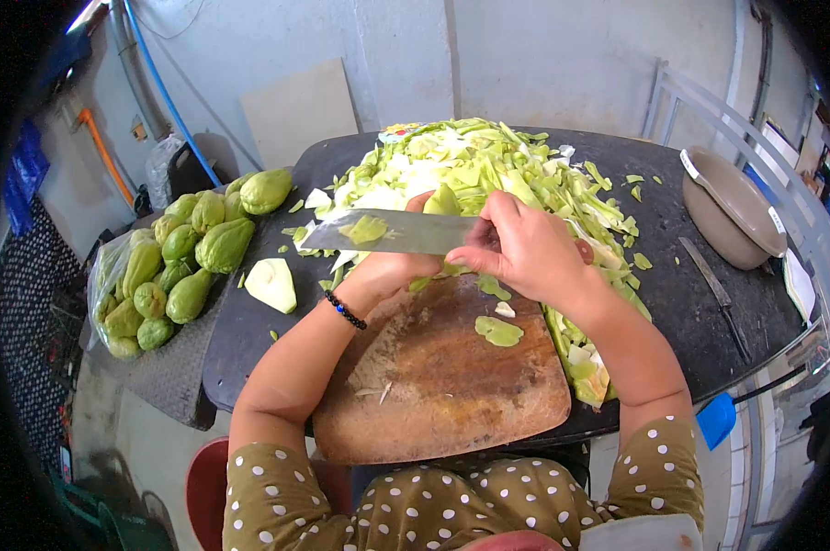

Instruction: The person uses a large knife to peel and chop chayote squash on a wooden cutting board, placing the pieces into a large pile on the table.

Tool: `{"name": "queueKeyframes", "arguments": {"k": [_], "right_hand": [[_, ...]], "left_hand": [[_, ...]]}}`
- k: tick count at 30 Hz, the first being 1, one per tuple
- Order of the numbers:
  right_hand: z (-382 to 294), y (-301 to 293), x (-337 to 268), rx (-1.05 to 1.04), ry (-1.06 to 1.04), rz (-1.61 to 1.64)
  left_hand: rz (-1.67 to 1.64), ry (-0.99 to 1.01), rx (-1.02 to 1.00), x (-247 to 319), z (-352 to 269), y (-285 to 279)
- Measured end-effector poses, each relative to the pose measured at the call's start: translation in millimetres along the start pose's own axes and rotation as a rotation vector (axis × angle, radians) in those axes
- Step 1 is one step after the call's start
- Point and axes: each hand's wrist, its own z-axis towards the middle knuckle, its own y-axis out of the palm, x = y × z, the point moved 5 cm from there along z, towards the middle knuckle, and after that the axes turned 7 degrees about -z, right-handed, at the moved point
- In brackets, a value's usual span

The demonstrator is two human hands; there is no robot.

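Observation:
My right hand [535,248] grips a wide-bladed kitchen knife [422,234], blade pointing left and a piece of green peel [364,230] stuck to its flat. Behind the blade, my left hand [402,265] holds a chayote [442,201]; the knife hides much of this hand and part of the fruit. Below both hands lies a worn wooden cutting board [449,392], with a scrap of peel [499,331] on it. Just beyond the hands rises a large heap of pale green peelings [449,155]. A peeled chayote [271,285] rests left of the board.
Several unpeeled chayotes [180,255] sit at the left, some inside a clear plastic bag [101,289]. On the dark table [670,275], a second knife [714,289] lies at the right near a taupe plastic basin [728,213]. A red bucket [204,489] stands below, by my left elbow.

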Motion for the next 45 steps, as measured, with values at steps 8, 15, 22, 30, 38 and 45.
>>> {"name": "queueKeyframes", "arguments": {"k": [8, 15, 22, 30, 38, 45], "right_hand": [[9.4, -10.2, 80.7, -0.16, 0.497, -0.158], [7.6, -0.3, 59.4, -0.073, 0.259, 0.119], [-6.8, 20.2, -10.1, 0.085, -0.159, -0.075], [-8.8, 18.1, -19.8, 0.099, -0.229, -0.209], [-2.8, 10.8, 0.0, 0.142, -0.169, -0.222], [2.1, -2.5, 27.6, 0.216, -0.101, -0.203]], "left_hand": [[-0.043, -0.028, -0.005, 22.4, -10.6, -6.3], [-1.323, -0.131, -0.268, 11.1, -0.3, 8.5], [-1.343, -0.136, 0.093, -12.8, -0.2, 2.9], [-1.353, -0.148, 0.028, -7.4, -1.5, 7.1], [-1.449, -0.209, -0.069, 1.9, -2.5, 7.3], [-1.337, -0.283, -0.037, 4.1, -5.2, 1.8]]}}
